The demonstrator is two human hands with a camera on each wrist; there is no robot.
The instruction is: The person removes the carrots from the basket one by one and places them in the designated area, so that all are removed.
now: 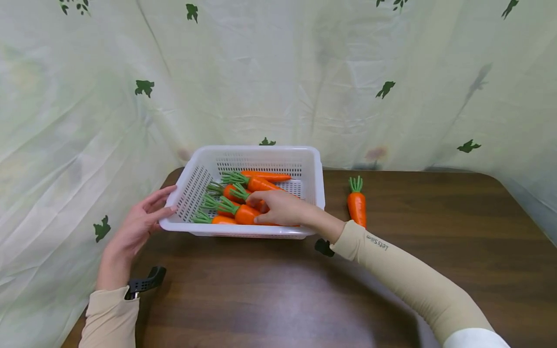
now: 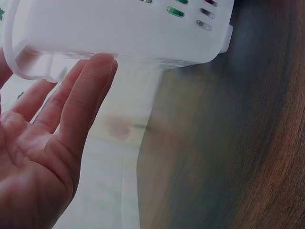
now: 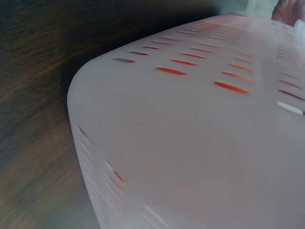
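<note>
A white plastic basket (image 1: 319, 186) with slotted walls stands at the back of the table, holding several orange carrots with green tops. My left hand (image 1: 135, 224) touches its left end, fingers fairly straight and tips at the rim. In the left wrist view, the fingers (image 2: 86, 95) of that hand lie against the outer wall. Reaching over the front right corner, my right hand (image 1: 280, 207) holds a carrot (image 1: 246, 215) inside the basket. The thumb lies on its near side and the bent fingers on the far side; the hand hides the tip.
Right of the basket, a single carrot (image 1: 357, 208) lies on the brown wooden table (image 1: 243, 290), its green top toward the back. A pale sheet (image 1: 270, 72) with leaf prints hangs behind and along the left side. The right wrist view is mostly basket wall (image 3: 190, 133).
</note>
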